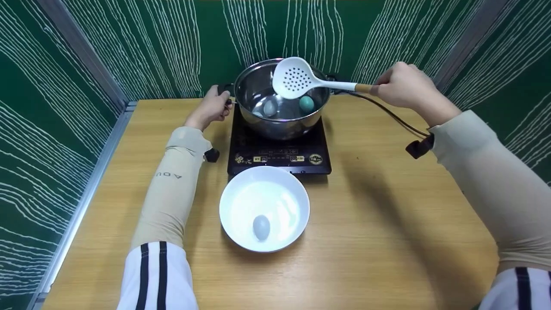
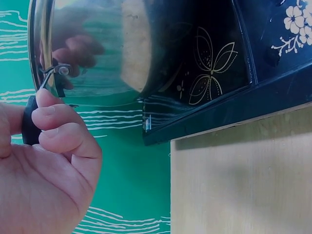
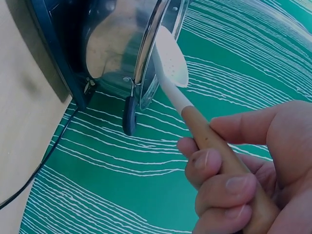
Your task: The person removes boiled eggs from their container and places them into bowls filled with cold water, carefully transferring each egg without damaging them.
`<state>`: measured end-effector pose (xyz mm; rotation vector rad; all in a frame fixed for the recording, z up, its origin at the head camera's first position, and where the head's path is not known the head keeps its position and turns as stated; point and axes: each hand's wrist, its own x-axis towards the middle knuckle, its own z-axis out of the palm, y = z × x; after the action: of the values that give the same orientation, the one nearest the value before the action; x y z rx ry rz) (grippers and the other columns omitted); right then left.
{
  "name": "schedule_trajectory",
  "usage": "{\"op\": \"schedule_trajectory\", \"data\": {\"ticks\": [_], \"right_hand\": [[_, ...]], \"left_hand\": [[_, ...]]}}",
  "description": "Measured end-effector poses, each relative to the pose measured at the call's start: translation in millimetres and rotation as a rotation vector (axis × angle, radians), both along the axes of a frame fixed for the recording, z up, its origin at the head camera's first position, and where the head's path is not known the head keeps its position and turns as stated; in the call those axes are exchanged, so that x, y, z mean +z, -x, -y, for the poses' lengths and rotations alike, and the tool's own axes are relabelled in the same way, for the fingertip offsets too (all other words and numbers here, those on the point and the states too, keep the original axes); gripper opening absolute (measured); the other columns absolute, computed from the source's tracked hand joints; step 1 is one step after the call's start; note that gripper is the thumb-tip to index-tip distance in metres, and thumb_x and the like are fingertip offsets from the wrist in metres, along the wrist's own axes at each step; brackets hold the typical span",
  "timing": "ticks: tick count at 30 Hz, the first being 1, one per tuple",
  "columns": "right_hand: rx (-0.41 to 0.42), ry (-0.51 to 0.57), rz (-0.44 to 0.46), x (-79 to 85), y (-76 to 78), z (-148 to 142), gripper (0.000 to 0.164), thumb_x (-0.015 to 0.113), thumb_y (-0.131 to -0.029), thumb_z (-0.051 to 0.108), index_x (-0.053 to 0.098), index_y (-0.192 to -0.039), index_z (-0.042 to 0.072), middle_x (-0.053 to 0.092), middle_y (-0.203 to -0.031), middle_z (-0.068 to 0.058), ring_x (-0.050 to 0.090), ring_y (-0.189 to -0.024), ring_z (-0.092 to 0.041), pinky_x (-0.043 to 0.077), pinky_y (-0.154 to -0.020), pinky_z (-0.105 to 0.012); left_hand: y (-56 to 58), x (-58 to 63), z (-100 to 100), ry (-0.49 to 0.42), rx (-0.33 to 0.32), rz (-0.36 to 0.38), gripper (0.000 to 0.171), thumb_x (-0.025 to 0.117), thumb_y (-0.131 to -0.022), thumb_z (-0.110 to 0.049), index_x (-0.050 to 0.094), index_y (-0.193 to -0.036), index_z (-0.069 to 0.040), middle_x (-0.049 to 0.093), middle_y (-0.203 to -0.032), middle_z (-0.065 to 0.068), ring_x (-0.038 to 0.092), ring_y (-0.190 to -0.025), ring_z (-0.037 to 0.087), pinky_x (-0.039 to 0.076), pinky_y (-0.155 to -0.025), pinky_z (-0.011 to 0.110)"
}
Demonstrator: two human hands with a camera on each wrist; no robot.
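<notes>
My left hand (image 1: 212, 106) grips the black side handle (image 2: 31, 122) of a steel pot (image 1: 280, 127). In my right hand (image 1: 407, 86) is the wooden handle (image 3: 214, 141) of a white slotted skimmer (image 1: 294, 77), with the fingers curled round it. The skimmer's perforated head is over the pot's opening and carries nothing. Inside the pot lie a teal egg (image 1: 306, 104) at the right and pale eggs (image 1: 270, 107) at the left, one of them partly hidden by the near rim. A white bowl (image 1: 232, 211) in front holds one pale egg (image 1: 261, 227).
The pot stands on a black induction cooker (image 1: 280, 165), whose cord (image 1: 387, 111) runs off to the right. The bowl sits close against the cooker's front edge on the wooden table (image 1: 366, 241). Green walls with white lines (image 1: 146, 47) rise behind and at both sides.
</notes>
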<state>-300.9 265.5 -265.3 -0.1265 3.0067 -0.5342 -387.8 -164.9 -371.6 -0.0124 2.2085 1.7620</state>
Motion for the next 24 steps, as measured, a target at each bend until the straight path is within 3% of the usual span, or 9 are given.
{"op": "schedule_trajectory", "data": {"ticks": [5,8,11,18,24], "right_hand": [[-0.001,-0.085,-0.041,2.2,4.4,10.1,0.042,0.056,-0.096,0.042,0.076,-0.098,0.005,0.049,-0.061,-0.003,0.041,-0.058,-0.022,0.029,-0.048,-0.032],[0.01,-0.135,-0.056,2.1,6.9,16.8,0.048,0.057,-0.095,0.049,0.074,-0.082,0.006,0.044,-0.053,0.0,0.038,-0.052,-0.02,0.027,-0.045,-0.03],[0.03,-0.192,-0.066,1.6,9.0,22.5,0.05,0.055,-0.095,0.05,0.071,-0.075,0.007,0.04,-0.051,0.001,0.037,-0.048,-0.018,0.026,-0.043,-0.029],[0.037,-0.292,-0.072,3.5,12.2,34.5,0.048,0.054,-0.097,0.047,0.067,-0.076,0.005,0.039,-0.054,0.0,0.04,-0.051,-0.02,0.03,-0.044,-0.03],[0.047,-0.323,-0.083,4.9,13.1,44.0,0.036,0.055,-0.095,0.031,0.061,-0.07,0.006,0.037,-0.054,0.0,0.038,-0.051,-0.02,0.03,-0.043,-0.031]], "left_hand": [[0.6,0.9,-0.2,0.008,0.001,-0.008,0.067,0.032,-0.108,-0.03,-0.013,-0.156,-0.016,0.047,-0.084,0.004,0.042,-0.058,0.011,0.033,-0.052,0.024],[0.7,0.4,-0.1,0.005,0.006,-0.005,0.066,0.032,-0.108,-0.03,-0.011,-0.156,-0.016,0.047,-0.084,0.003,0.042,-0.058,0.01,0.033,-0.051,0.024],[1.0,-1.3,0.0,0.005,0.008,-0.003,0.068,0.032,-0.107,-0.03,-0.013,-0.156,-0.015,0.047,-0.082,0.002,0.041,-0.058,0.01,0.033,-0.051,0.024],[1.2,-2.8,0.1,0.002,0.005,-0.005,0.07,0.032,-0.107,-0.03,-0.016,-0.155,-0.014,0.047,-0.081,0.001,0.041,-0.058,0.011,0.033,-0.052,0.024],[-0.3,1.9,0.3,0.004,-0.011,0.006,0.069,0.032,-0.107,-0.029,-0.016,-0.155,-0.013,0.048,-0.082,0.002,0.042,-0.059,0.012,0.034,-0.052,0.025]]}}
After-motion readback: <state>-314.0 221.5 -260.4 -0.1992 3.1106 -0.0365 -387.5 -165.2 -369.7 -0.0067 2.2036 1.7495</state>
